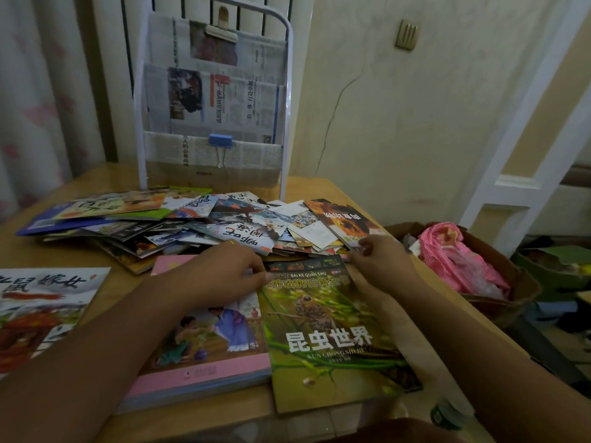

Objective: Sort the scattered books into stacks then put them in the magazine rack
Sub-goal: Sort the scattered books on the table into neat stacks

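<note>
A green insect book (pixel 326 334) lies on top of a stack near the table's front. My left hand (pixel 224 273) rests fingers-down on its top left corner and on the pink-edged book stack (pixel 204 356) beside it. My right hand (pixel 380 254) pinches the green book's top right corner. Behind both hands, a loose pile of scattered books (pixel 198 219) spreads across the table. A white wire magazine rack (pixel 214 100) stands at the back, its pockets lined with newspaper. A separate large book (pixel 41 308) lies at the front left.
The wooden table (pixel 319 187) ends just right of my right arm. Off that edge sits a brown box with pink cloth (pixel 460 260). A curtain hangs at the left and a cream wall with a white door frame at the right.
</note>
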